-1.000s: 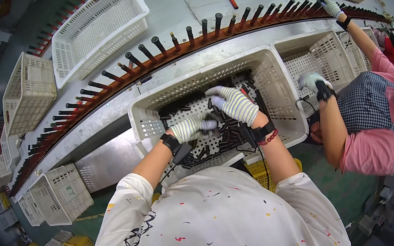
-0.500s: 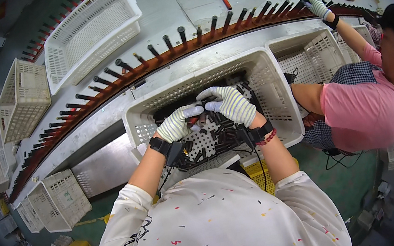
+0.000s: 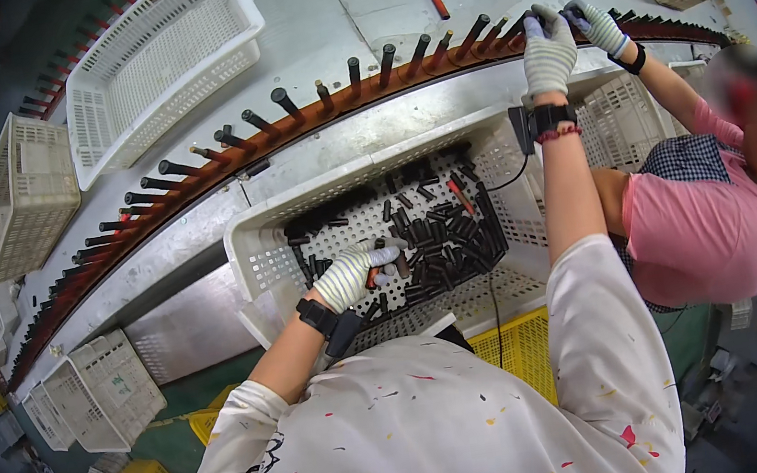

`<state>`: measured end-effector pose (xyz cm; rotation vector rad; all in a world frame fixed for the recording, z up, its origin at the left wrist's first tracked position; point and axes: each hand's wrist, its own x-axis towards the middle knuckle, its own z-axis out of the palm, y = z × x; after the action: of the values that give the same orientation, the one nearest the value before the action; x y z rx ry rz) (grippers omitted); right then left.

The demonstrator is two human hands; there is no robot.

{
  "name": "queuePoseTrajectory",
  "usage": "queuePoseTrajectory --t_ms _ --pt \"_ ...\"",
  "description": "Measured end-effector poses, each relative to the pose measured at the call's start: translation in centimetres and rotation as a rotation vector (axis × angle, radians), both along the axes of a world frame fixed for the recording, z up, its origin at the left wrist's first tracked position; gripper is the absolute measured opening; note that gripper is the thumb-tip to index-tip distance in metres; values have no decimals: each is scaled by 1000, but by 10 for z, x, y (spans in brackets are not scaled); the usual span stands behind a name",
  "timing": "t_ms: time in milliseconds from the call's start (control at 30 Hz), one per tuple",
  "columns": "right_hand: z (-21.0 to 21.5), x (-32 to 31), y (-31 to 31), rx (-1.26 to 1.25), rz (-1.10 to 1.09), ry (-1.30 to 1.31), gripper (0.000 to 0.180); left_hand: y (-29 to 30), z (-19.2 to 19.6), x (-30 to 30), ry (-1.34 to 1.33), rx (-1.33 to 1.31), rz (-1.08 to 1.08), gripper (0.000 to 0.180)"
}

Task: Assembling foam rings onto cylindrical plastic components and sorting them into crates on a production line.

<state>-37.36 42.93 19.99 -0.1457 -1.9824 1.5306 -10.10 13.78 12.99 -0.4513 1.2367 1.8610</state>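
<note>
A white perforated crate (image 3: 255, 254) in front of me holds several short dark tubes (image 3: 442, 237). My left hand (image 3: 355, 274), in a striped knit glove, rests inside the crate and is closed around a few of the tubes. My right hand (image 3: 548, 48), also gloved, is stretched up to the curved orange rail of pegs (image 3: 313, 115). Its fingers are curled over a dark tube at the rail's edge. Many pegs along the rail carry dark tubes.
A co-worker in a pink top (image 3: 697, 230) stands close on my right, a gloved hand (image 3: 598, 24) on the rail beside mine. Empty white crates (image 3: 150, 56) lie beyond and left of the rail. A yellow crate (image 3: 516, 353) sits below mine.
My right hand left the crate and rose to the peg rail at upper right. My left hand stayed in the crate. The co-worker's hand stays on the rail.
</note>
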Motion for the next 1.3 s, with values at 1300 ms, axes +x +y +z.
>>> queuePoseTrajectory --t_ms 1300 --pt "-21 37 30 -189 -139 -186 22 -1 23 -12 30 141 139 37"
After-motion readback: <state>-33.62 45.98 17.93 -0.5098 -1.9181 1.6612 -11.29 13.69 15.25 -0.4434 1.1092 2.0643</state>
